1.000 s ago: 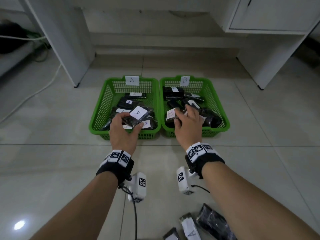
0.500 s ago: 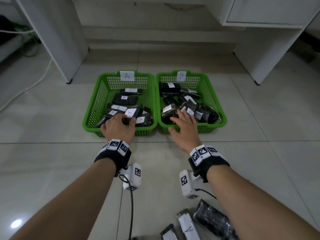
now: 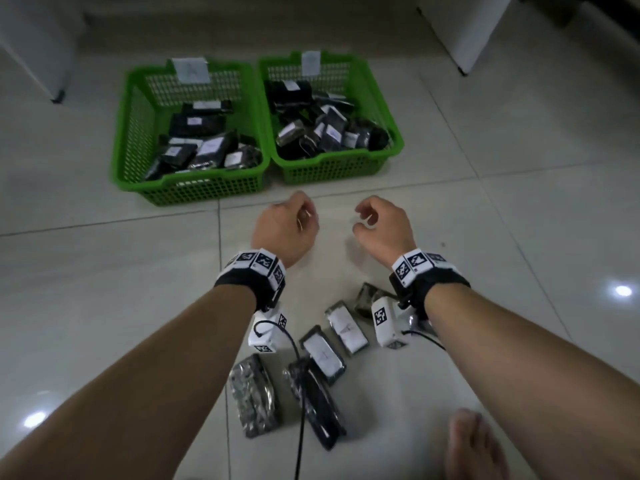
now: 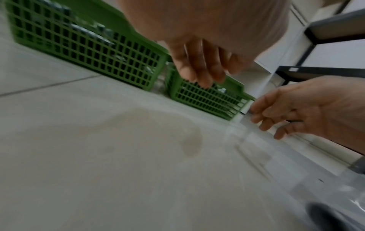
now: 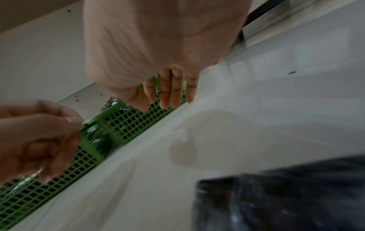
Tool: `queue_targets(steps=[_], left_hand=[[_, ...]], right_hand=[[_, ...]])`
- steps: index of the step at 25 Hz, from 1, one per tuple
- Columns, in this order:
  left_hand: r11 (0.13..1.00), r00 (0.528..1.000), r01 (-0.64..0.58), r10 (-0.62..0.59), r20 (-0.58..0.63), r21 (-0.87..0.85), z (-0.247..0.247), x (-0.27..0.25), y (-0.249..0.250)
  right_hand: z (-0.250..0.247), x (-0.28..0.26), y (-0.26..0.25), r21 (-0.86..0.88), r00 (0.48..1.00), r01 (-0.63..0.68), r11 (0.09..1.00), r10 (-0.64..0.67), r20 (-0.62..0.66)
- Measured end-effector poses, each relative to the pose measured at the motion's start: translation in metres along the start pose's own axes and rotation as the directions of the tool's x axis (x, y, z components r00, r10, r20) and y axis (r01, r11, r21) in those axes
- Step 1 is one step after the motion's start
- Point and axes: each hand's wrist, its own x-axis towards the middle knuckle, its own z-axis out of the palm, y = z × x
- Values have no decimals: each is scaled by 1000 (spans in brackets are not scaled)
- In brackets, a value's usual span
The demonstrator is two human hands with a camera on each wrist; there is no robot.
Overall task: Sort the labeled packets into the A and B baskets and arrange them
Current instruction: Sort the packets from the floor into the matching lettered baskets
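Note:
Two green baskets stand side by side on the tiled floor: basket A [image 3: 201, 188] on the left, basket B [image 3: 332, 168] on the right, both holding several dark packets with white labels. My left hand [image 3: 287, 226] and right hand [image 3: 377, 223] hover over the floor just in front of the baskets, fingers loosely curled and holding nothing. The left wrist view shows the left fingers [image 4: 197, 70] hanging relaxed and empty. Closer to me lie loose packets: two with A labels [image 3: 346, 329] [image 3: 323, 351], and dark ones [image 3: 254, 396] [image 3: 318, 407]. Another packet [image 3: 369, 299] is partly hidden under my right wrist.
White cabinet legs [image 3: 460, 36] stand behind and to the right of the baskets. A bare foot [image 3: 471, 445] rests at the lower right. A black cable [image 3: 299, 427] trails from the left wrist camera across the loose packets. A dark packet [image 5: 286, 195] fills the right wrist view's lower corner.
Both hands have drawn back out of the baskets toward me and are now empty over the floor. The head view has tilted down, so more loose packets show.

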Motion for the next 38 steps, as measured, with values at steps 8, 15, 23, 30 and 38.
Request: queue_targets(steps=[8, 15, 23, 30, 38], left_hand=[[960, 550, -252, 40, 834, 120, 47, -31, 31], [971, 609, -216, 49, 791, 106, 44, -33, 21], [977, 659, -185, 42, 751, 108, 29, -29, 8], [950, 849, 298, -221, 480, -90, -7, -19, -30], [545, 836, 548, -377, 399, -634, -39, 9, -8]], right_hand=[[-46, -82, 66, -63, 964, -265, 962, 267, 21], [-27, -119, 58, -283, 960, 145, 948, -66, 272], [-17, -104, 47, -289, 951, 125, 949, -31, 307], [-6, -61, 9, 529, 874, -476, 703, 442, 199], [-22, -24, -43, 835, 820, -535, 127, 318, 476]])
